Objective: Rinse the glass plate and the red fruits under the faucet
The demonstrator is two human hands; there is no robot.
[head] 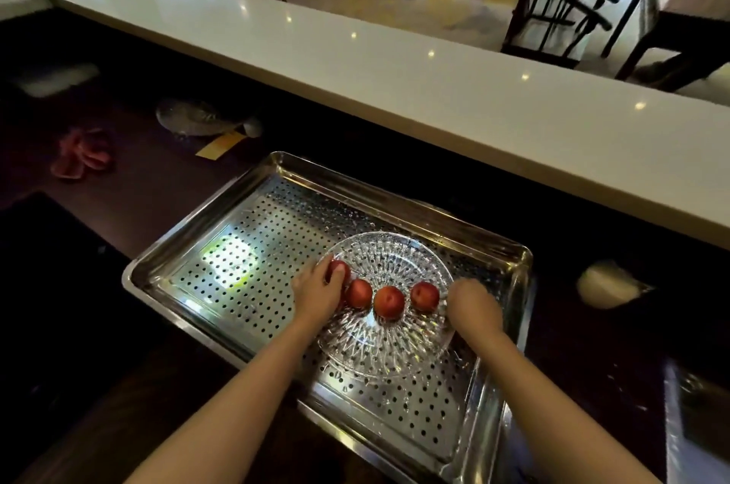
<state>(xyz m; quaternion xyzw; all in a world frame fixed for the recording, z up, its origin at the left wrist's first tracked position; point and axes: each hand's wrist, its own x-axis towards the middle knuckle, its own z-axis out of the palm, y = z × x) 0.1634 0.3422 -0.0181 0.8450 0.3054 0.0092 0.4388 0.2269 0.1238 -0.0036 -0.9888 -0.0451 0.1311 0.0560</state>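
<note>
— Our forearms reach in; our left hand point(316, 296) curls its fingers point(320, 269) round the leftmost fruit point(342, 270); why?
— Steadying it, we think; four red fruits point(389, 302) line the glass plate point(389, 258), which sits in the perforated tray point(245, 246), likely for draining; our right hand point(472, 305) meets its right rim; whether it grips, we cannot tell.

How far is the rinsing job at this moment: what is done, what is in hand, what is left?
Done: four red fruits lie in a row on the glass plate, which rests on the perforated tray. In hand: the left hand grips the leftmost fruit; the right hand is at the plate's right rim, grip unclear. Left: no running water shows, so the rinsing itself probably lies ahead.
</note>
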